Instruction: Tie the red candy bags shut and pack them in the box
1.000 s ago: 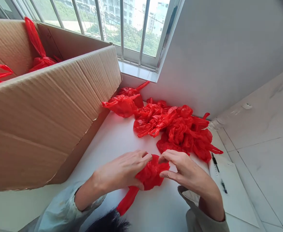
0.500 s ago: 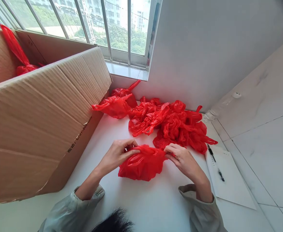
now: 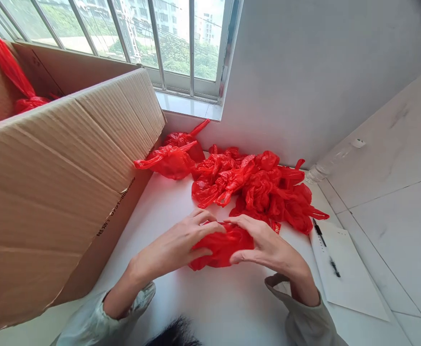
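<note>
A red plastic bag [image 3: 219,247] lies bunched on the white table between my hands, partly covered by them. My left hand [image 3: 181,240] curves over its left side, thumb and fingers apart. Over the right side reaches my right hand [image 3: 268,247], also with its thumb well away from its fingers. Both hands seem to touch the bag loosely; the far fingertips are partly hidden. Just beyond them is a heap of crumpled red plastic bags [image 3: 264,190], with another tied red bag [image 3: 172,161] to its left.
A large cardboard box [image 3: 69,168] with red bags [image 3: 30,103] inside stands on the left. At the right lie a paper pad [image 3: 354,283] and a black pen [image 3: 326,247]. A clear plastic bottle [image 3: 334,161] rests by the tiled wall. A barred window is behind.
My fingers have let go of their pinch at the bag's upper edges. Both hands have moved inward and spread over its sides. The view has shifted slightly.
</note>
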`<state>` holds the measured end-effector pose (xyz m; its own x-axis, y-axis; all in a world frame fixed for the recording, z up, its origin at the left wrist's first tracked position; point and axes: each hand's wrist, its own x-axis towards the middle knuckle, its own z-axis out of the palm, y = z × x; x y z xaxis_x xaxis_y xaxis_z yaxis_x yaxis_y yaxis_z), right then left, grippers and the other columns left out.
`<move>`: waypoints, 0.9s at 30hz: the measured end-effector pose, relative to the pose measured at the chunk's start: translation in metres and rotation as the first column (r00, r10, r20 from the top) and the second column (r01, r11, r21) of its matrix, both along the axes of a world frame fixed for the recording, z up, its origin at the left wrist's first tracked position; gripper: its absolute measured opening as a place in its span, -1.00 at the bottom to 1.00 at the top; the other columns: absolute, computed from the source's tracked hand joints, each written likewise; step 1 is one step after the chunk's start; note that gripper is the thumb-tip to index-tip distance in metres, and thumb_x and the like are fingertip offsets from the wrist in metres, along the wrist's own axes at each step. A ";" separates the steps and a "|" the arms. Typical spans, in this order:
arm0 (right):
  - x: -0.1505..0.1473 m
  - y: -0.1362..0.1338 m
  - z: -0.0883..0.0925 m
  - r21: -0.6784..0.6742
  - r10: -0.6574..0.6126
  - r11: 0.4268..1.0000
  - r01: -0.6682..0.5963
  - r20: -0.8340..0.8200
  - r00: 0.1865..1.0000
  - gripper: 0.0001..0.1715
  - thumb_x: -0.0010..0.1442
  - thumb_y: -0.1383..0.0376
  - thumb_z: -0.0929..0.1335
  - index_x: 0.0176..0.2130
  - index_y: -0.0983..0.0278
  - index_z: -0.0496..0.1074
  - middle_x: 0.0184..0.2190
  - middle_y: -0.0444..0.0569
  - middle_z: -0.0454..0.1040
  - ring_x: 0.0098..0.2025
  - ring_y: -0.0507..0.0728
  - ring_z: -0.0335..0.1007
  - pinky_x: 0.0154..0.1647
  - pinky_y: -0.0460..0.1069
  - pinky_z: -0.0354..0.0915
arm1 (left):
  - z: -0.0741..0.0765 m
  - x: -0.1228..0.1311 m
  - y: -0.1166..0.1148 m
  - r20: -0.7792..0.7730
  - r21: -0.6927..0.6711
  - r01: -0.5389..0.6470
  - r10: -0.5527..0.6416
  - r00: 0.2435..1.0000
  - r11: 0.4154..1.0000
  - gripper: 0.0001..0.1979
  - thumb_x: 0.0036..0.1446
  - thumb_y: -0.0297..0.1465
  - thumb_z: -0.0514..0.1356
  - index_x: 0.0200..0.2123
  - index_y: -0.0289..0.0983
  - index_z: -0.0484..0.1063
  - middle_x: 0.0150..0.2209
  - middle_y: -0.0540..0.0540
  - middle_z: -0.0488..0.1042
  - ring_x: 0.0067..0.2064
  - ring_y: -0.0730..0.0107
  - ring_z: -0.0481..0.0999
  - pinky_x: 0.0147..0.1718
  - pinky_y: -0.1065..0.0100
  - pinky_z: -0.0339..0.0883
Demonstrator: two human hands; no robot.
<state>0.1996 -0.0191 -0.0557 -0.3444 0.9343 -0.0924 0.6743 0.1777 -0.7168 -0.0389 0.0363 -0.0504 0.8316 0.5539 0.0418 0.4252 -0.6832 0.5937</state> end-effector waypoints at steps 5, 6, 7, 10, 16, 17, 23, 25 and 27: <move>-0.007 0.011 0.003 0.174 -0.099 0.980 0.095 0.013 0.995 -0.82 0.29 0.38 0.30 -0.21 0.21 0.50 -0.29 -0.11 0.55 -0.28 0.08 0.46 -0.22 -0.03 0.30 | 0.012 0.001 0.014 0.007 0.108 -0.056 0.056 0.998 0.993 -0.78 0.39 -0.41 0.04 -0.32 -0.27 0.40 -0.35 -0.01 0.36 -0.35 0.39 0.35 -0.38 0.39 0.15; -0.006 0.010 0.004 0.215 -0.127 0.968 0.129 -0.026 0.992 -0.82 0.26 0.40 0.30 -0.22 0.21 0.50 -0.29 -0.12 0.56 -0.28 0.08 0.47 -0.22 -0.04 0.31 | 0.014 -0.002 0.020 0.032 0.102 -0.053 0.050 0.998 0.993 -0.79 0.39 -0.39 0.05 -0.32 -0.27 0.38 -0.35 -0.01 0.36 -0.36 0.41 0.34 -0.38 0.39 0.15; -0.004 0.009 0.006 0.258 -0.153 0.951 0.167 -0.073 0.985 -0.81 0.23 0.42 0.31 -0.22 0.21 0.50 -0.28 -0.13 0.57 -0.27 0.07 0.48 -0.20 -0.05 0.32 | 0.016 -0.006 0.025 0.057 0.089 -0.037 0.031 0.998 0.995 -0.82 0.38 -0.38 0.07 -0.31 -0.27 0.38 -0.33 0.00 0.36 -0.35 0.42 0.34 -0.37 0.40 0.16; 0.003 0.004 0.011 0.372 -0.246 0.873 0.317 -0.226 0.943 -0.74 0.12 0.47 0.30 -0.24 0.22 0.51 -0.28 -0.14 0.58 -0.23 0.08 0.50 -0.14 -0.06 0.33 | 0.021 -0.016 0.041 0.154 0.021 0.044 -0.046 0.987 0.999 -0.86 0.35 -0.32 0.14 -0.27 -0.25 0.37 -0.27 -0.03 0.40 -0.29 0.41 0.39 -0.29 0.39 0.24; 0.016 -0.003 0.017 0.296 -0.367 0.826 0.480 -0.364 0.856 -0.82 0.05 0.44 0.28 -0.41 0.23 0.44 -0.50 -0.18 0.41 -0.45 0.04 0.31 -0.38 -0.06 0.21 | 0.028 -0.018 0.052 0.348 -0.096 0.148 -0.106 0.931 0.984 -0.82 0.26 -0.28 0.25 -0.31 -0.24 0.36 -0.18 -0.11 0.45 -0.11 0.30 0.44 -0.09 0.31 0.35; 0.018 -0.004 0.017 0.262 -0.351 0.845 0.467 -0.387 0.853 -0.83 0.02 0.45 0.27 -0.42 0.23 0.42 -0.52 -0.19 0.37 -0.46 0.03 0.27 -0.40 -0.06 0.19 | 0.029 -0.018 0.052 0.361 -0.107 0.169 -0.120 0.925 0.980 -0.82 0.25 -0.27 0.26 -0.31 -0.24 0.37 -0.17 -0.12 0.45 -0.10 0.29 0.45 -0.07 0.30 0.36; 0.017 -0.014 0.024 0.022 -0.256 0.947 0.322 -0.557 0.790 -0.84 0.03 0.46 0.28 -0.37 0.19 0.31 -0.41 -0.18 0.31 -0.42 0.02 0.18 -0.44 -0.09 0.14 | 0.031 -0.016 0.046 0.495 -0.238 0.225 -0.081 0.865 0.945 -0.77 0.19 -0.25 0.28 -0.37 -0.25 0.34 -0.23 -0.12 0.44 -0.14 0.25 0.44 -0.08 0.24 0.37; 0.010 -0.015 0.026 -0.012 -0.206 0.970 0.244 -0.576 0.791 -0.75 0.05 0.44 0.33 -0.24 0.16 0.35 -0.35 -0.18 0.35 -0.36 0.03 0.24 -0.38 -0.10 0.21 | 0.031 -0.012 0.042 0.504 -0.252 0.238 -0.082 0.860 0.938 -0.79 0.19 -0.31 0.25 -0.38 -0.24 0.28 -0.32 -0.06 0.39 -0.23 0.32 0.39 -0.17 0.29 0.34; 0.001 -0.013 0.026 -0.030 -0.160 0.985 0.173 -0.552 0.818 -0.60 0.07 0.41 0.40 -0.08 0.12 0.38 -0.32 -0.19 0.39 -0.30 0.04 0.29 -0.28 -0.10 0.25 | 0.031 -0.008 0.037 0.431 -0.197 0.220 -0.117 0.895 0.955 -0.80 0.20 -0.34 0.21 -0.40 -0.23 0.24 -0.40 0.00 0.34 -0.34 0.39 0.30 -0.30 0.36 0.26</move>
<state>0.2009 -0.0322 -0.0294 -0.1710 0.9816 0.0855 0.1890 0.1179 -0.9749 -0.0467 0.0731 -0.0194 0.8496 0.4434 0.2856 -0.0002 -0.5412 0.8409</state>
